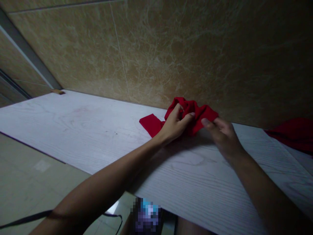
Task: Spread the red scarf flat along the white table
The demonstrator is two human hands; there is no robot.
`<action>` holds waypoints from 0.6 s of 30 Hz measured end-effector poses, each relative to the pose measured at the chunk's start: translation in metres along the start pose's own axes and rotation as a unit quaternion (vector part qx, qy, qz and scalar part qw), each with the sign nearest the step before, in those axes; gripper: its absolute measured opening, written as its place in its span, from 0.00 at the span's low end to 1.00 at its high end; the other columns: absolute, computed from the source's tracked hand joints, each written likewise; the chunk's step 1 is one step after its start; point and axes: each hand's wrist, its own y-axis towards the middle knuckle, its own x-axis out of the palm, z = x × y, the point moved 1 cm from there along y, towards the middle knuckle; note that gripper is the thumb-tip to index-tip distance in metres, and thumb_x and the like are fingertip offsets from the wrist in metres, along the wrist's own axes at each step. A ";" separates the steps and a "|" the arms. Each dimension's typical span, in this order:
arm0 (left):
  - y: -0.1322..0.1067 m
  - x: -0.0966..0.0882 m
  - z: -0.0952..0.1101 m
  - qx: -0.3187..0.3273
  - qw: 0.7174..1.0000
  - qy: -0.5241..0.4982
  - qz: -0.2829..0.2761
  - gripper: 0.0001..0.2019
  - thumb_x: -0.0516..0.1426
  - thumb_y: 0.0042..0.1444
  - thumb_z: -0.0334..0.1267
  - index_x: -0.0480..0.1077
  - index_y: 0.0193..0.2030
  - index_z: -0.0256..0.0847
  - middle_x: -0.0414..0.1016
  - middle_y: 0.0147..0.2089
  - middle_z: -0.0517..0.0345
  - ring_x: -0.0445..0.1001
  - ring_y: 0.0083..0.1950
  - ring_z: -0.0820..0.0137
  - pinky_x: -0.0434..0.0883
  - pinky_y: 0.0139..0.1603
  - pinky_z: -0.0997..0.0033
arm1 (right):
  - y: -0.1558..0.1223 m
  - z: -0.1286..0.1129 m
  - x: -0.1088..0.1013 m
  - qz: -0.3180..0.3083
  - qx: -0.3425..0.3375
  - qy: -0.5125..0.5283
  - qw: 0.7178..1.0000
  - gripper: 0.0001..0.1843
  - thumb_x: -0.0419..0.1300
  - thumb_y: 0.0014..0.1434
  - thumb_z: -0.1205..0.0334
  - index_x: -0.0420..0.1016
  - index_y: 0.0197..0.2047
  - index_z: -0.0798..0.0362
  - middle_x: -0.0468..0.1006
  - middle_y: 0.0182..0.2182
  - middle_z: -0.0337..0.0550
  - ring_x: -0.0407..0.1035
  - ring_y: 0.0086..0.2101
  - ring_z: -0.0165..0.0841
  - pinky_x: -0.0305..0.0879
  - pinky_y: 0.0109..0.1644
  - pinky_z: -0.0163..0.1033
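Note:
A bunched piece of red cloth (187, 106) rests on the white wood-grain tabletop (97, 130), close to the wall. My left hand (175, 122) grips the crumpled middle of it, the thumb lying on top and some fingertips hidden in the folds. At the cloth's right end, my right hand (222, 132) pinches the edge between thumb and fingers. One flat flap of the cloth sticks out to the left beyond my left wrist. What garment or item it is, I cannot tell.
Another red cloth (293, 133) lies at the far right by the wall. A marbled tan tile wall (146, 49) rises along the table's back edge. A small brown object (58, 91) sits in the far left corner. Below the front edge are a pale tiled floor and a dark strap (26, 218).

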 end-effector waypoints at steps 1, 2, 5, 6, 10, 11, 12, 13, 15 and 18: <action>0.000 -0.001 0.001 -0.022 1.000 -0.007 -0.012 0.15 0.65 0.60 0.46 0.69 0.44 0.38 0.75 0.40 0.57 0.72 0.42 0.69 0.69 0.45 0.69 | 0.000 0.003 -0.001 0.005 -0.019 -0.042 0.999 0.23 0.73 0.50 0.35 0.80 0.28 0.47 0.79 0.27 0.40 0.75 0.35 0.39 0.75 0.44 0.45; 0.000 -0.001 0.002 -0.048 0.998 -0.009 -0.031 0.17 0.67 0.58 0.48 0.70 0.41 0.37 0.75 0.38 0.57 0.72 0.40 0.70 0.69 0.42 0.70 | 0.000 0.006 -0.002 0.006 -0.029 -0.069 0.997 0.22 0.72 0.52 0.36 0.79 0.27 0.47 0.78 0.26 0.39 0.73 0.33 0.37 0.74 0.41 0.43; 0.000 -0.001 0.004 -0.119 0.988 -0.025 -0.093 0.24 0.70 0.52 0.55 0.70 0.33 0.36 0.72 0.32 0.58 0.68 0.33 0.73 0.65 0.35 0.71 | 0.001 0.015 -0.004 0.018 -0.019 -0.056 0.998 0.23 0.69 0.58 0.37 0.76 0.25 0.47 0.76 0.23 0.38 0.72 0.31 0.36 0.74 0.38 0.42; 0.000 0.000 0.004 -0.126 0.986 -0.037 -0.101 0.25 0.71 0.50 0.56 0.70 0.33 0.35 0.72 0.31 0.58 0.68 0.32 0.74 0.64 0.34 0.72 | 0.002 0.017 -0.004 0.027 -0.006 -0.039 0.999 0.23 0.68 0.59 0.38 0.76 0.25 0.47 0.76 0.24 0.38 0.74 0.32 0.37 0.74 0.38 0.42; 0.002 0.004 0.003 -0.098 0.989 -0.091 -0.068 0.27 0.70 0.50 0.60 0.72 0.36 0.35 0.75 0.35 0.57 0.70 0.35 0.74 0.66 0.37 0.72 | 0.006 0.017 -0.002 0.052 0.043 0.048 0.997 0.19 0.69 0.58 0.40 0.77 0.32 0.47 0.81 0.29 0.41 0.79 0.39 0.41 0.79 0.44 0.47; 0.002 0.005 0.003 -0.091 0.990 -0.097 -0.057 0.27 0.69 0.51 0.61 0.73 0.37 0.35 0.75 0.36 0.57 0.71 0.36 0.73 0.67 0.38 0.72 | 0.007 0.016 -0.002 0.062 0.049 0.068 0.995 0.18 0.69 0.58 0.41 0.77 0.32 0.47 0.82 0.31 0.42 0.79 0.41 0.43 0.79 0.45 0.48; 0.002 0.005 0.003 -0.084 0.990 -0.098 -0.049 0.28 0.68 0.53 0.62 0.73 0.37 0.35 0.76 0.36 0.56 0.72 0.37 0.72 0.68 0.39 0.72 | 0.008 0.014 -0.002 0.076 0.052 0.083 0.992 0.18 0.69 0.57 0.42 0.76 0.33 0.48 0.82 0.31 0.43 0.80 0.43 0.44 0.80 0.46 0.50; 0.002 0.005 0.003 -0.077 0.991 -0.095 -0.044 0.27 0.67 0.54 0.62 0.73 0.38 0.35 0.76 0.36 0.56 0.73 0.38 0.71 0.69 0.40 0.71 | 0.009 0.012 -0.003 0.094 0.051 0.094 0.990 0.17 0.70 0.57 0.43 0.75 0.33 0.48 0.82 0.32 0.44 0.80 0.45 0.46 0.80 0.47 0.51; 0.000 0.005 0.006 -0.058 0.994 -0.082 -0.041 0.26 0.66 0.56 0.61 0.74 0.39 0.35 0.77 0.37 0.55 0.74 0.40 0.70 0.71 0.43 0.70 | 0.012 0.008 -0.007 0.125 0.043 0.112 0.985 0.17 0.70 0.56 0.44 0.74 0.33 0.47 0.83 0.33 0.46 0.80 0.48 0.48 0.80 0.48 0.54; -0.003 0.004 0.014 -0.013 0.998 -0.049 -0.046 0.23 0.66 0.58 0.58 0.75 0.40 0.36 0.77 0.38 0.56 0.74 0.42 0.69 0.71 0.45 0.70 | 0.016 0.005 -0.012 0.132 0.033 0.138 0.981 0.15 0.70 0.56 0.44 0.77 0.35 0.45 0.85 0.38 0.47 0.78 0.52 0.49 0.80 0.50 0.55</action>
